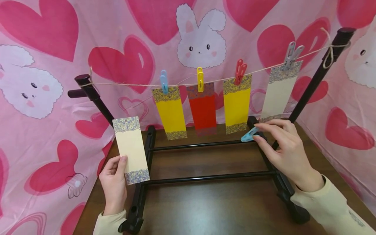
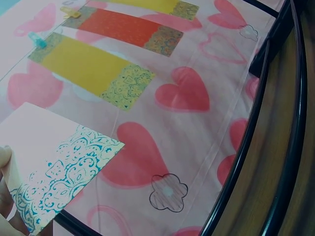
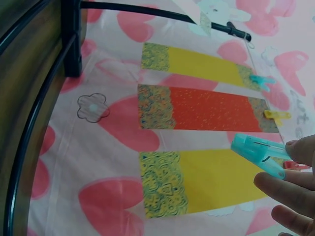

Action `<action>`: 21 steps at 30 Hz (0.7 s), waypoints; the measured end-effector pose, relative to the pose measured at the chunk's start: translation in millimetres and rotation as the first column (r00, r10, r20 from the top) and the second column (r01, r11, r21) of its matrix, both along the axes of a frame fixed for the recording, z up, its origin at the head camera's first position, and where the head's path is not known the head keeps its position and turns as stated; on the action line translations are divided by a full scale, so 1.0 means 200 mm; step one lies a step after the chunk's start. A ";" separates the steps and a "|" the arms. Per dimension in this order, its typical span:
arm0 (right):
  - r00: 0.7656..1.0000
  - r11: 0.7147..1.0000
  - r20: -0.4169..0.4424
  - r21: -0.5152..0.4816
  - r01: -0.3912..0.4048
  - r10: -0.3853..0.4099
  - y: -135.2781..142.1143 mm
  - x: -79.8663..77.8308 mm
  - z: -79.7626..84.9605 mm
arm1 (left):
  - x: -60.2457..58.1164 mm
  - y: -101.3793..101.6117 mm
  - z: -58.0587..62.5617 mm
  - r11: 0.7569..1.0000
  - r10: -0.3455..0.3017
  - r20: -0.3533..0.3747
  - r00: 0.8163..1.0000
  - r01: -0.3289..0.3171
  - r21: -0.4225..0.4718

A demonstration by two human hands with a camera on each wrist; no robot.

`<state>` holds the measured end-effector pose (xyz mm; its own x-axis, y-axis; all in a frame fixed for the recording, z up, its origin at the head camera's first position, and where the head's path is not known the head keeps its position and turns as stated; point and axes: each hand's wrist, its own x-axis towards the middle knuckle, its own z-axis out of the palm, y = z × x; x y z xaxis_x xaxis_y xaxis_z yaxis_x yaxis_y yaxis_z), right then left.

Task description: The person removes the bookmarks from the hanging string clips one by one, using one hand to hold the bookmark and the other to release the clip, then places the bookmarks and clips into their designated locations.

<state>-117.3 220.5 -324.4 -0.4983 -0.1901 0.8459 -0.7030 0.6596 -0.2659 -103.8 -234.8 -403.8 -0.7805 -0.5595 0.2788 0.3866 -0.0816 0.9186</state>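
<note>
My left hand [image 1: 114, 182] pinches a cream card [image 1: 132, 147] with blue patterned bands by its lower left edge, left of the hanging cards. In my right hand [image 1: 285, 150], thumb and fingers pinch a light blue clothespin [image 1: 249, 134] in front of the rack's right side. On the string [image 1: 126, 85] hang a yellow card [image 1: 171, 112] under a blue clothespin [image 1: 164, 82], a red card [image 1: 202, 111] under a yellow clothespin [image 1: 200, 80], another yellow card [image 1: 236, 104] under a red clothespin [image 1: 240, 72], and a whitish card [image 1: 279, 91] under a grey clothespin [image 1: 291, 55].
A black rack stands on the brown table [image 1: 205, 205], its left post [image 1: 97, 98] and right post [image 1: 317, 78] holding the string's ends. Two crossbars, including the front crossbar [image 1: 211, 178], span its base. Behind hangs a pink cloth [image 1: 105, 39] with hearts and rabbits.
</note>
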 end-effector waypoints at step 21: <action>0.998 0.999 0.032 0.005 0.049 -0.049 0.08 -0.03 -0.10 | 0.01 -0.03 -0.07 0.999 0.014 -0.014 1.000 -0.014 0.039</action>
